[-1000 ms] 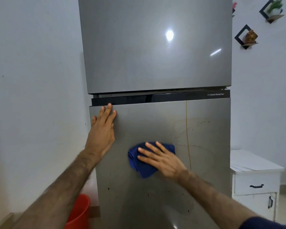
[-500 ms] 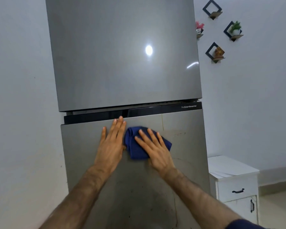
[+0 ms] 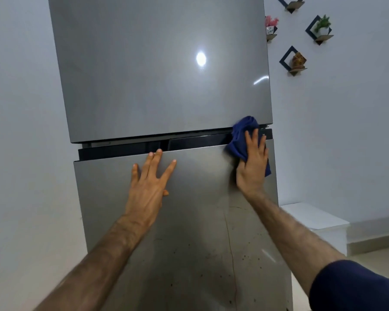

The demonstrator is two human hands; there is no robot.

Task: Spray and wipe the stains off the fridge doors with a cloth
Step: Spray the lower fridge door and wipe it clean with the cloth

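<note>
Wiping the top right corner of the lower fridge door [image 3: 189,221]
The streak and specks [image 3: 230,248] lower down may get missed; the blue cloth [image 3: 239,140], pressed under the flat right hand [image 3: 252,169], seems bunched and could snag in the door gap [image 3: 189,140]; the left hand [image 3: 148,187] rests spread, gripping nothing.

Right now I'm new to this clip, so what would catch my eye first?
A grey fridge fills the view. At the top right corner of its lower door the right hand presses a blue cloth flat; the left hand rests spread to its left. Lower down, dark specks and a thin streak mark that door.
</note>
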